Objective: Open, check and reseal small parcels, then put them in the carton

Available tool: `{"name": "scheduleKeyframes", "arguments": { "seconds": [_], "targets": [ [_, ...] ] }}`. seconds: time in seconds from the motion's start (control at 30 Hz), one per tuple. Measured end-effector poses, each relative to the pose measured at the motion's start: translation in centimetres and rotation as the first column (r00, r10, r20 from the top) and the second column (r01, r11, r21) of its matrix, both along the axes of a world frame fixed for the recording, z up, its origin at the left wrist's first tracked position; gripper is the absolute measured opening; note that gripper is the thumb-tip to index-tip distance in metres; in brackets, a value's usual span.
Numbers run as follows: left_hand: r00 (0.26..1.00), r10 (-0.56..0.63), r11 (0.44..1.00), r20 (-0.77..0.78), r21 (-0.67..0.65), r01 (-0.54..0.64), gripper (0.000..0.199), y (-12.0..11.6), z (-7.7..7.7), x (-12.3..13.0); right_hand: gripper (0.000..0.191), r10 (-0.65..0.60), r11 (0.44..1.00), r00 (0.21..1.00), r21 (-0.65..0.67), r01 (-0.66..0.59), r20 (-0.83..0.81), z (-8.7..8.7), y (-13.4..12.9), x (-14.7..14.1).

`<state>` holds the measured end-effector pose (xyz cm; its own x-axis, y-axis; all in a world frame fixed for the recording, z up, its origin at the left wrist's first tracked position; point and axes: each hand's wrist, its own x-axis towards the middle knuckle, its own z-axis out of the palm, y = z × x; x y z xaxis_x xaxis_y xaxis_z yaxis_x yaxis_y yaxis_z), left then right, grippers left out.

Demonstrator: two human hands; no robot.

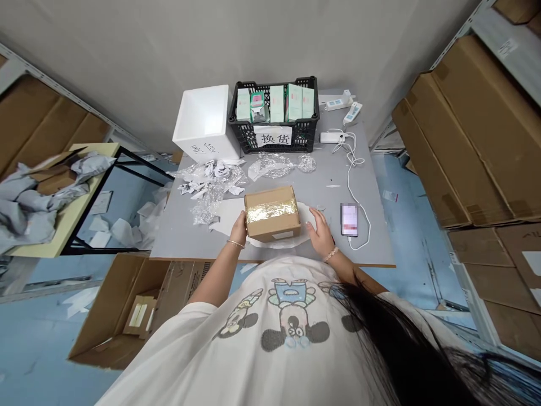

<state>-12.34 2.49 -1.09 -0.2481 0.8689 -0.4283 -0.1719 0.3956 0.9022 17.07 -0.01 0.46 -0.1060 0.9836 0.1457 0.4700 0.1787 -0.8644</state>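
A brown cardboard box (273, 213) with shiny tape along it stands on the grey table, over a white sheet or bag (307, 217). My left hand (239, 228) is against the box's left side, its fingers partly hidden behind the edge. To the right of the box, my right hand (320, 232) is apart from it, with its fingers spread and nothing in them. Crumpled paper and bubble wrap (209, 189) lie to the left, and more bubble wrap (282, 164) lies behind the box.
A white foam bin (207, 141) and a black crate (274, 148) of small boxes stand at the back. A phone (349, 220) on a white cable is at the right, near power strips (332, 137). An open carton (110, 304) sits on the floor.
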Motion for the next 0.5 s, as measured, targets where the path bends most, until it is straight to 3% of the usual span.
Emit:
{"name": "scheduleKeyframes", "arguments": {
  "seconds": [0.07, 0.13, 0.33, 0.5],
  "targets": [
    [0.996, -0.046, 0.999, 0.078, 0.021, 0.044, 0.061, -0.6, 1.0, 0.7, 0.066, 0.052, 0.977, 0.983, -0.193, -0.087, -0.179, -0.7, 0.3, -0.5],
    [0.992, -0.075, 0.997, 0.102, 0.035, 0.071, 0.06, -0.9, 1.6, 1.1, 0.071, 0.097, 0.943, 0.95, -0.278, -0.183, -0.298, -0.7, 0.4, -1.4],
    [0.971, -0.058, 0.998, 0.233, 0.017, 0.055, 0.057, -0.3, 2.2, -0.9, 0.074, 0.194, 0.951, 0.947, -0.186, -0.245, -0.257, 1.8, -0.4, -3.1],
    [0.93, 0.021, 0.999, 0.368, -0.042, -0.006, 0.045, -0.6, 1.1, -3.7, 0.066, 0.298, 0.938, 0.939, -0.131, -0.322, -0.171, 3.8, -1.4, -3.4]
  ]
}}
